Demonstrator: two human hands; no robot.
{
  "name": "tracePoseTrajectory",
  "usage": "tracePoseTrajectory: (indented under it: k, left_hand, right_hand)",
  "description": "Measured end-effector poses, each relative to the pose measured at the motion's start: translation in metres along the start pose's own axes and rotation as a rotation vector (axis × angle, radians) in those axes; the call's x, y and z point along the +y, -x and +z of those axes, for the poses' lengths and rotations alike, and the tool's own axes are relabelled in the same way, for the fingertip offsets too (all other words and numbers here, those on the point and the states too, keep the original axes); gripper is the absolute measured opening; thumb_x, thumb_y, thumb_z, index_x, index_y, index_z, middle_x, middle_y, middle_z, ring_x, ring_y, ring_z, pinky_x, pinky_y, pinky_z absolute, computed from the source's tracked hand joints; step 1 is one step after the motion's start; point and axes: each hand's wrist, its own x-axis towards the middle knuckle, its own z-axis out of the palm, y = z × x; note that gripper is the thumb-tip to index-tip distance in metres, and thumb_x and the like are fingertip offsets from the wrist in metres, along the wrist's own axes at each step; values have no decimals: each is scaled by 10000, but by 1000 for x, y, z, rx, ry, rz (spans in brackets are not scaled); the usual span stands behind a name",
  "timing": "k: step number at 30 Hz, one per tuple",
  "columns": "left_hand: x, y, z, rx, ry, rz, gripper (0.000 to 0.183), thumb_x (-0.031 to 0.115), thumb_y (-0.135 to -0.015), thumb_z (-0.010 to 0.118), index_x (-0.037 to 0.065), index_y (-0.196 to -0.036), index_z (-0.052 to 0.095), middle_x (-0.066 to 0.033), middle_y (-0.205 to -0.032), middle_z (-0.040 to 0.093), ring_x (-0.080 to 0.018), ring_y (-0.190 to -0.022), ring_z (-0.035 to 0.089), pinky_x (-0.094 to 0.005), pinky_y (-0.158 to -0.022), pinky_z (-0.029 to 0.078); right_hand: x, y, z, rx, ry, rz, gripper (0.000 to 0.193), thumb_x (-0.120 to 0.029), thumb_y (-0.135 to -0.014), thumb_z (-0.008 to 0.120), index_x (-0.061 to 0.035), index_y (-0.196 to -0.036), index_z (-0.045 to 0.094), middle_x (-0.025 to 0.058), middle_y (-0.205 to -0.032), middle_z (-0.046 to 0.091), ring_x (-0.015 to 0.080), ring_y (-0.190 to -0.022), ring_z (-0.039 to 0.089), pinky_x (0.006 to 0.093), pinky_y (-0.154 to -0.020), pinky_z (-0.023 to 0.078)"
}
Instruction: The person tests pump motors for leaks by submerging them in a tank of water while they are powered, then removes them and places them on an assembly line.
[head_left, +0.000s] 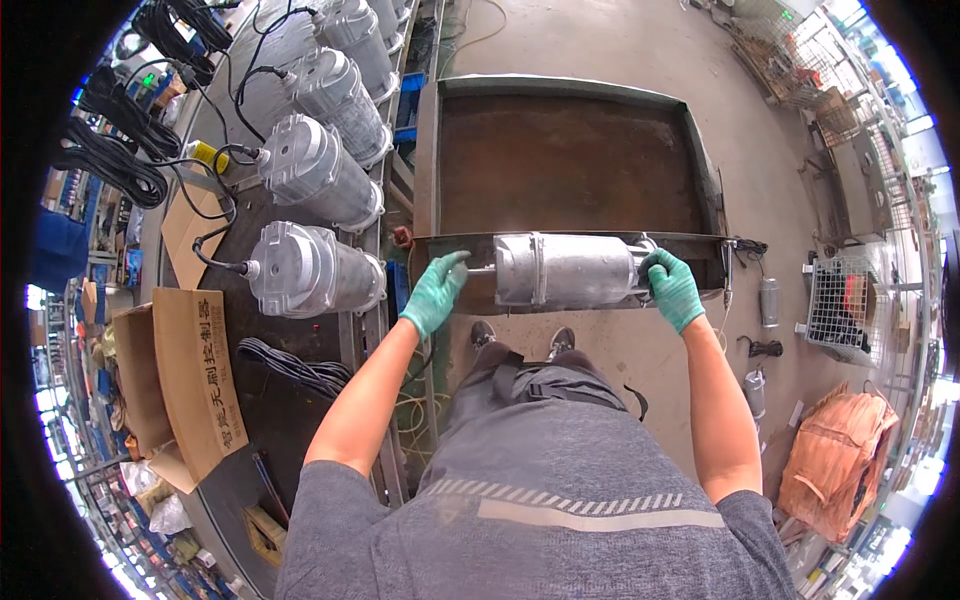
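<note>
A silver cylindrical motor (568, 270) lies sideways in front of me, over the near edge of a brown metal tray. A thin shaft (483, 270) sticks out of its left end. My left hand (436, 293), in a green glove, has its fingers closed at the tip of that shaft. At the opposite end, my right hand (674, 292), gloved the same way, grips the motor's narrower end fitting. The fingers' undersides are hidden in both hands.
The brown tray (570, 150) has raised metal edges. On the left bench stand several silver motors (315, 270) with black cables. An open cardboard box (190, 385) and a coiled cable (292, 368) lie nearer. A wire basket (843, 305) and an orange-brown sack (838, 462) sit right.
</note>
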Motion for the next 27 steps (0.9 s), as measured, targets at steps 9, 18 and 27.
tracePoseTrajectory:
  k: [9,18,27]
  left_hand:
    - [1,-7,0,-123,437,-473,300,274,-1088,587,128,-1349,556,-46,-898,647,-138,-634,621,-298,-611,548]
    - [-13,-6,-2,-100,416,-543,216,359,-1109,527,155,-1086,594,-24,-833,609,-128,-625,556,-286,-519,453]
    - [-43,-31,-24,254,618,-836,418,604,-1017,587,221,-853,553,30,-611,516,-123,-421,410,-300,-387,307]
  right_hand:
    - [-5,3,0,8,-14,49,194,-11,-915,489,-25,-919,682,-31,-755,605,66,-666,501,253,-608,465]
    - [0,0,0,1,-32,43,186,-19,-924,500,-18,-925,687,-24,-767,618,75,-689,515,257,-627,472]
    - [-2,2,-2,6,-3,-13,199,-28,-925,497,-14,-953,694,16,-778,647,94,-703,550,272,-650,495]
